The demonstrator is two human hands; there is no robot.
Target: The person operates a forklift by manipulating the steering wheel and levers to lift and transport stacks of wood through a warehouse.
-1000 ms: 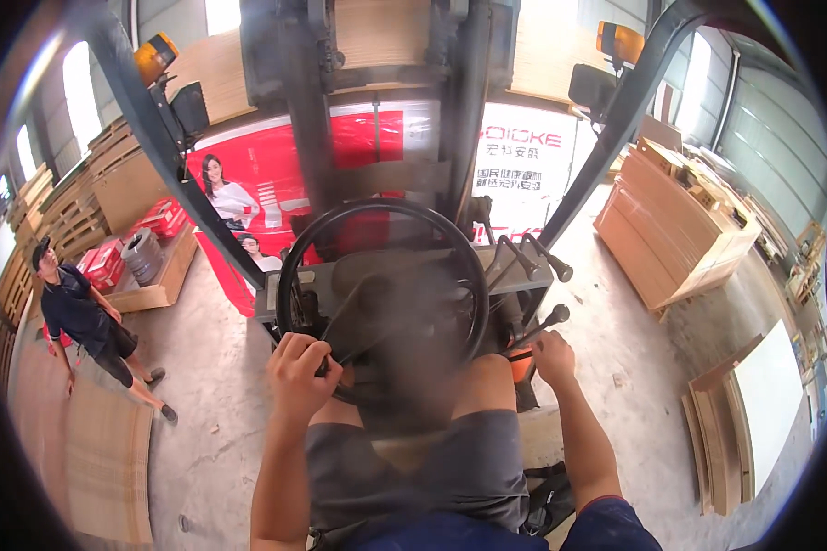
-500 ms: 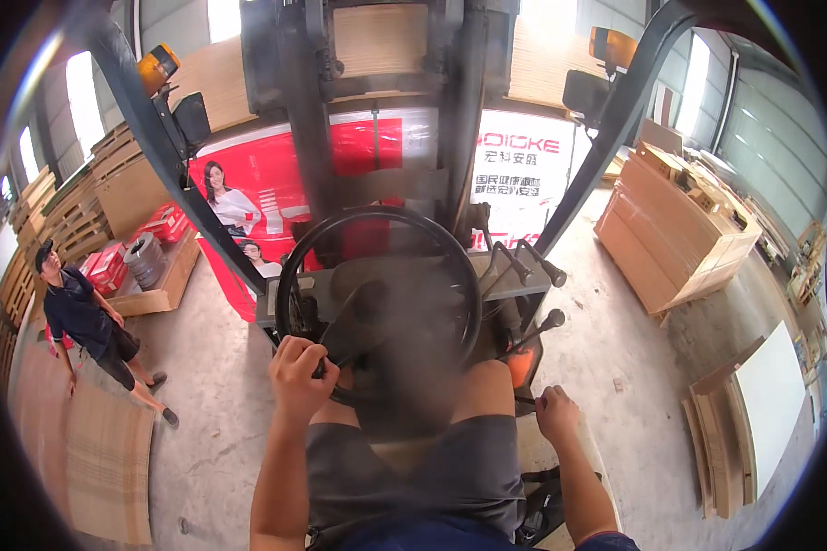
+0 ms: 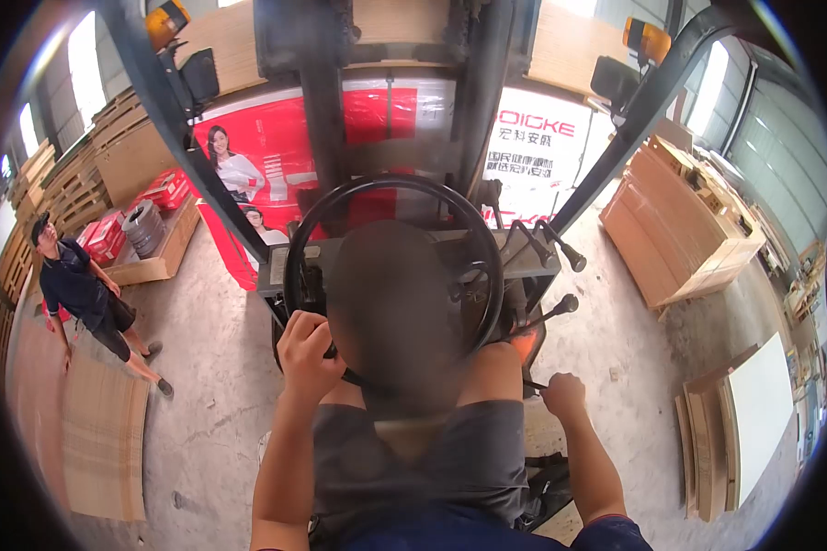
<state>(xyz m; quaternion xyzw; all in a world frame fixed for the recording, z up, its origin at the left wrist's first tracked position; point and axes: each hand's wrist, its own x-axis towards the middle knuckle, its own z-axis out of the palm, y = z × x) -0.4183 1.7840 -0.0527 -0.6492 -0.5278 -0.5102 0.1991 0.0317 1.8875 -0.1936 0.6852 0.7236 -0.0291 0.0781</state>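
While, in the head view, the left hand (image 3: 310, 356) stays clenched around the black knob (image 3: 330, 352) at the lower left of the steering wheel (image 3: 497, 275), the right hand (image 3: 563, 396), grasping a dark lever (image 3: 533, 385) beside the right thigh (image 3: 494, 376), sits farther back than 1 second ago.

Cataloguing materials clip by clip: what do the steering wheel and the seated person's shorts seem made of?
Steering wheel: probably hard plastic or rubber, judging by the smooth black rim's soft sheen. Shorts: matte grey fabric, shown by soft creases; the fibre can't be told.
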